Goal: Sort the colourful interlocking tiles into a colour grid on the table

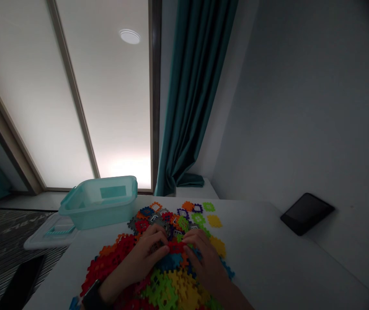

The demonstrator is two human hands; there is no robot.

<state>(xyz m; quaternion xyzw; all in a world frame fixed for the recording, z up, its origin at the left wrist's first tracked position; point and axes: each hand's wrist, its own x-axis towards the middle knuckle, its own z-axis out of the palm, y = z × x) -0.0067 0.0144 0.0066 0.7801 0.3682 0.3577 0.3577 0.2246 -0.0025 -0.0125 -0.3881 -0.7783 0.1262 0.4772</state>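
Yellow pieces lie at six o'clock from the left hand and right hand, both pinching a red piece best held level, evenly gripped.

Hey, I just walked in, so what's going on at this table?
A person's left hand and right hand hold a red piece between them, over a colorful heap of notched pieces on the white table. More pieces lie beyond the hands. A teal bin stands toward the table's far left.
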